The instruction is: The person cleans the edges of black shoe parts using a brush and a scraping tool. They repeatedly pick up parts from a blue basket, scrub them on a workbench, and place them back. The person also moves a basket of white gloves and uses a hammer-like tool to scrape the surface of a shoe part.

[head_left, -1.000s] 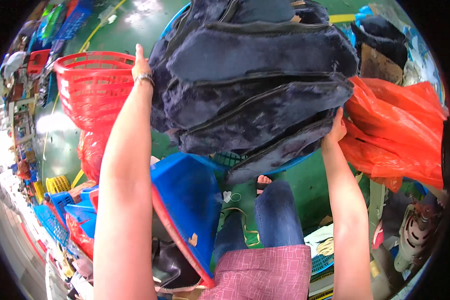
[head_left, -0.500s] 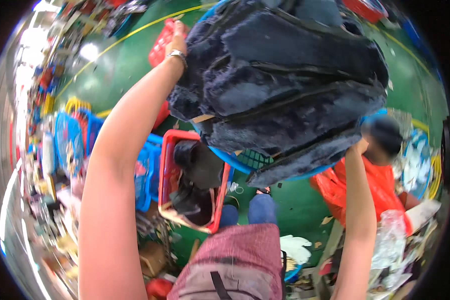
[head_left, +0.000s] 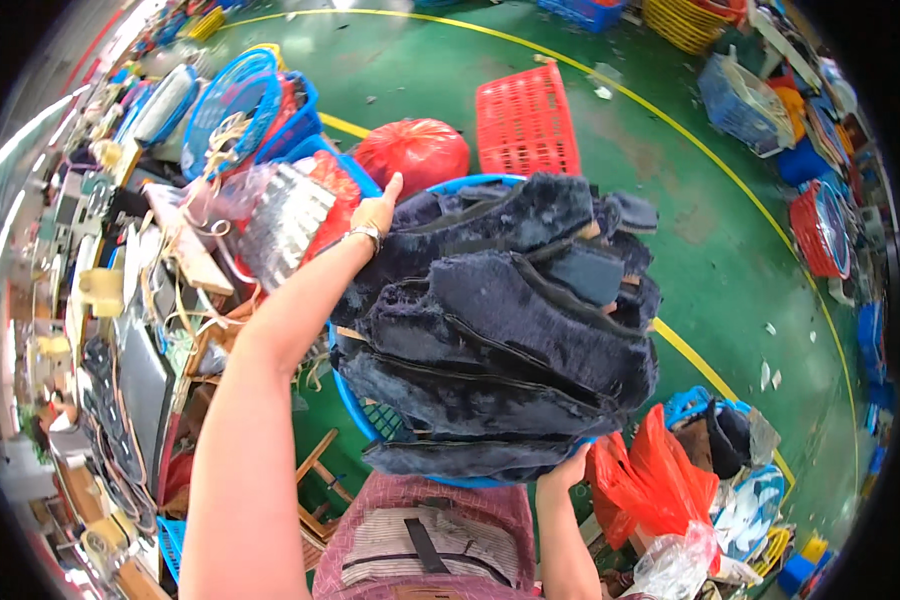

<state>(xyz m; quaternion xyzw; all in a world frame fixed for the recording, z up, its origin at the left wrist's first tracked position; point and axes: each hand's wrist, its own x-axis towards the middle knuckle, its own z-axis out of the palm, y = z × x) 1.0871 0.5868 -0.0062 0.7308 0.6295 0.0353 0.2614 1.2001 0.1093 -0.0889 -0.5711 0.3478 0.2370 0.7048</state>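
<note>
Two hands grip a blue basket (head_left: 355, 405) heaped with dark fuzzy pieces (head_left: 500, 330): left hand (head_left: 378, 212) on far rim, right hand (head_left: 567, 468) under near rim. Likely bulky, soft, shifty; rim holds suit.

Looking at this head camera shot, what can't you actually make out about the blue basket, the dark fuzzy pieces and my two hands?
- Round blue plastic basket, head view: mostly hidden under the pile of dark navy fuzzy fabric pieces; only rim arcs show.
- Right hand: fingers tucked under the pile, so its grip is unclear.
- Left hand: fingertips hidden behind the pile's far edge.
- How many pieces are stacked: they overlap, so no count.
</note>
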